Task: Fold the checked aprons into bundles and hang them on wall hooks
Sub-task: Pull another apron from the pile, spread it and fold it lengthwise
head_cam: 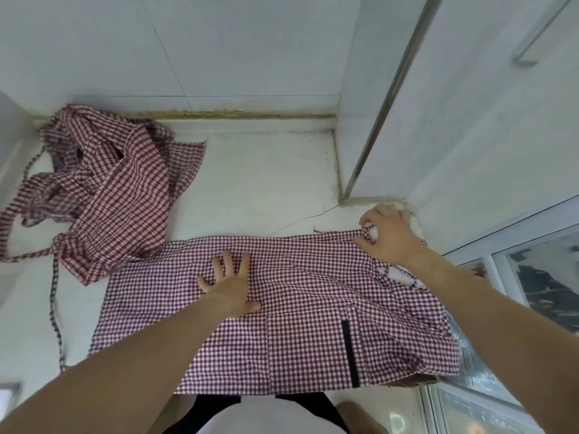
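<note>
A red-and-white checked apron [297, 324] lies spread flat on the white counter [266, 183], with a black strip along its pocket near the front right. My left hand [230, 285] presses flat on the cloth near its middle, fingers straight and spread. At the apron's far right corner my right hand [387, 234] pinches a bunched fold of the fabric. A crumpled heap of more checked aprons [109, 186] sits at the counter's back left, its edge touching the spread apron.
Thin checked ties [54, 308] trail from the heap down the counter's left side. White tiled walls close the back, and a tiled column with a metal strip [385, 98] stands at the right. A glass-fronted frame [539, 277] lies low on the right.
</note>
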`<state>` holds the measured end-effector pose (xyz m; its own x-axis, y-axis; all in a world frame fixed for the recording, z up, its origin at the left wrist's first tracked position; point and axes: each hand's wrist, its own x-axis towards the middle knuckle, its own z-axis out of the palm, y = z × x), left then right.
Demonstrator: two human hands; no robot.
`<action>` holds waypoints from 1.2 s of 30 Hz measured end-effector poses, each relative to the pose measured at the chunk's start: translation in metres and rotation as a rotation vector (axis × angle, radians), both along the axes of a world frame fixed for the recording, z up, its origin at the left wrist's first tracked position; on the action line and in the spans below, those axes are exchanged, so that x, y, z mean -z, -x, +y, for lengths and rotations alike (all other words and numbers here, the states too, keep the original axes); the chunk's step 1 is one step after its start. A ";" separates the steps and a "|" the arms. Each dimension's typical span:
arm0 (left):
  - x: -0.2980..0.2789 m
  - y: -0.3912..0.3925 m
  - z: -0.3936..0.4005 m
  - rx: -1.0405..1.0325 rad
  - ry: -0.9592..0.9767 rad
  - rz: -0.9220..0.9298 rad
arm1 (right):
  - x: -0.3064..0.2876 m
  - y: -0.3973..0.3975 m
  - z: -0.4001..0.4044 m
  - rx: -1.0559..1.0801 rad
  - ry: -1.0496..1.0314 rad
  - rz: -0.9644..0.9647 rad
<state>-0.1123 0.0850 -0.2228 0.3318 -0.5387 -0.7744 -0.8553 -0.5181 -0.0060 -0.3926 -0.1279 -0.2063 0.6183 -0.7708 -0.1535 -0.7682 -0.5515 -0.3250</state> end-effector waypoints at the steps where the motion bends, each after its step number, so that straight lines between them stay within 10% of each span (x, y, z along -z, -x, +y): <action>1: 0.000 0.000 0.000 -0.002 0.002 -0.002 | 0.001 -0.001 0.003 -0.064 -0.020 0.102; 4: 0.001 0.000 0.000 -0.004 0.007 -0.007 | 0.008 -0.001 0.007 -0.111 -0.176 0.346; 10: 0.002 -0.001 0.001 -0.002 0.018 -0.001 | -0.009 0.002 -0.015 0.039 -0.406 0.136; 36: 0.007 -0.004 0.006 -0.001 0.022 0.021 | -0.018 -0.005 0.015 -0.021 -0.485 0.481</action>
